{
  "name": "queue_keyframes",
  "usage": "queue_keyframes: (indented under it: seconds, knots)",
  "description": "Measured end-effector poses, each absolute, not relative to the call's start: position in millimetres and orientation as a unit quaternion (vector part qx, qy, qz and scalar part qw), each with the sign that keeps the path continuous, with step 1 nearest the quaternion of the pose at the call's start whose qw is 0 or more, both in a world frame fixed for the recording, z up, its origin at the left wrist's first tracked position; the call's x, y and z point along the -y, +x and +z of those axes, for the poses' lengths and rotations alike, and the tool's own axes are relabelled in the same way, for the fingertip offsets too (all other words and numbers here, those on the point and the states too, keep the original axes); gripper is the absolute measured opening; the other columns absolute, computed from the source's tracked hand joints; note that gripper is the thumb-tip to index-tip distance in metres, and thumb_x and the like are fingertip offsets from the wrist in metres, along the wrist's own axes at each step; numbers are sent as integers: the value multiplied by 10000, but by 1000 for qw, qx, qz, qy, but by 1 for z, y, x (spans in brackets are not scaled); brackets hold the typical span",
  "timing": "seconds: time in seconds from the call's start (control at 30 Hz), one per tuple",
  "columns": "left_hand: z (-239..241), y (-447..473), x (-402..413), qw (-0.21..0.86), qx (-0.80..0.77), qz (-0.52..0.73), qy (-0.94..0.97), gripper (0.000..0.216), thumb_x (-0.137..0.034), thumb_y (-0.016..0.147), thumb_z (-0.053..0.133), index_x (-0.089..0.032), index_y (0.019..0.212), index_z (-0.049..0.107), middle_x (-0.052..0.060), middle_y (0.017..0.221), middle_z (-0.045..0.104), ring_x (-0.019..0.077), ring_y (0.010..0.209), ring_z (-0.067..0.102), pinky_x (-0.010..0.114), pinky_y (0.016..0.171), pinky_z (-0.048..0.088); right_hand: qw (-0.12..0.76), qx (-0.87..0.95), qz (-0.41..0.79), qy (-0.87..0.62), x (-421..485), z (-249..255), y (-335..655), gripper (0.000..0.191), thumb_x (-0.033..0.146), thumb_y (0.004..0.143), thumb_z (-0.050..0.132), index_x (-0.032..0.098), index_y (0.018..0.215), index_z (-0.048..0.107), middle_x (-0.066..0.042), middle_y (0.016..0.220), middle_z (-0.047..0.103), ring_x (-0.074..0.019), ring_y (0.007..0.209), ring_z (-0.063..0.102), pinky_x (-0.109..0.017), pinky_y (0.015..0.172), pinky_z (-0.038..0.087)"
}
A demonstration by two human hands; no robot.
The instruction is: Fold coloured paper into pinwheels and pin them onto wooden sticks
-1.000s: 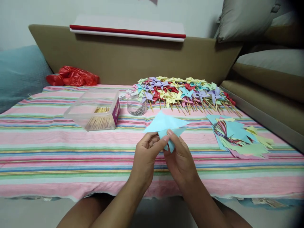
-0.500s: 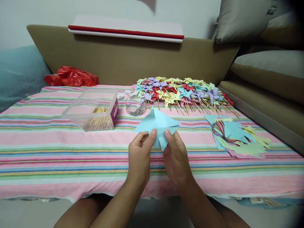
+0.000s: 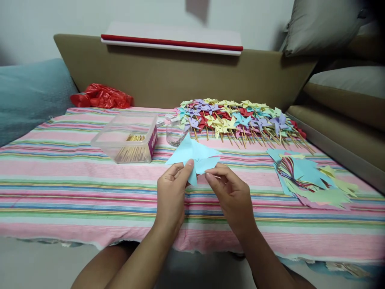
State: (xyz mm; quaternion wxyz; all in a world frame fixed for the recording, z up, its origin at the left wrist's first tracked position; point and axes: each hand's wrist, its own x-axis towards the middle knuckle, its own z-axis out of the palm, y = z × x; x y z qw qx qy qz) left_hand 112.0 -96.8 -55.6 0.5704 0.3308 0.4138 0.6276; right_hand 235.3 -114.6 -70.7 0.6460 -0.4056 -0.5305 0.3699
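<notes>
One light-blue paper pinwheel (image 3: pixel 186 152), partly folded, held above one striped cloth (image 3: pixel 75 216), nearer to the person than the clear tub. Four tips in view: one directed away from the person, one left, one right, one back toward the person. Long axis only slightly marked, running left to right, the right tip a little farther off than the left.

Two hands in all. Left hand (image 3: pixel 172 182): grip closed on the pinwheel, thumb pressed on top near the middle. Right hand (image 3: pixel 233 192): grip pinching the near right flap by its edge, between thumb and forefinger.

Beyond the left hand: one clear plastic box (image 3: pixel 105 140) with one purple label (image 3: pixel 152 142) and many thin sticks (image 3: pixel 134 153), too crowded to count. Just right of the box: one clear tub (image 3: pixel 174 129) with one heap of tiny metallic pieces (image 3: pixel 174 142). Behind the tub: small white boxes (image 3: pixel 160 123), apparently three. To the far right: one pile of many-coloured pinwheels (image 3: pixel 234 120), overlapping beyond counting. Right of the right hand: one loose stack of coloured paper (image 3: pixel 313 174), topped by one bundle of strips (image 3: pixel 287 170). Back left: one crumpled red plastic bag (image 3: pixel 105 96).
</notes>
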Motion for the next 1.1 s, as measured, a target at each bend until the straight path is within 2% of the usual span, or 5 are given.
queue_keyframes:
  seconds: [0.1, 0.27, 0.77, 0.93, 1.1]
  knots:
    - [-54, 114, 100, 572, -416, 613, 352, 285, -371, 779, 819, -156, 704, 650, -33, 685, 523, 83, 642, 450, 190, 596, 414, 649, 494, 391, -426, 116, -67, 234, 98, 316, 888, 711, 237, 832, 728, -6, 847, 600, -171, 839, 627, -310, 790, 548]
    - [-52, 117, 105, 565, -426, 594, 382, 326, -383, 787, 807, -154, 663, 611, -38, 665, 462, 87, 640, 416, 199, 586, 388, 654, 444, 395, -467, 116, -67, 231, 159, 381, 874, 722, 226, 840, 701, -7, 851, 634, -171, 817, 634, -309, 776, 541]
    - [-53, 122, 109, 529, -455, 573, 431, 295, -414, 796, 794, -160, 693, 686, -28, 625, 527, 104, 617, 438, 235, 578, 369, 684, 410, 299, -524, 115, -67, 220, 171, 331, 845, 726, 206, 740, 673, 14, 834, 526, -93, 604, 492, -253, 583, 496]
    - [-54, 125, 110, 532, -449, 575, 430, 267, -392, 800, 795, -156, 715, 702, -17, 656, 583, 113, 655, 498, 228, 614, 409, 683, 402, 287, -538, 116, -69, 219, 178, 328, 849, 722, 200, 742, 659, 15, 847, 535, -78, 586, 493, -239, 566, 484]
    - [-51, 125, 109, 527, -452, 584, 421, 262, -358, 795, 806, -171, 683, 662, -36, 612, 564, 96, 586, 472, 217, 578, 402, 687, 406, 292, -526, 116, -68, 218, 169, 327, 843, 733, 205, 757, 653, 14, 844, 545, -92, 606, 539, -248, 578, 498]
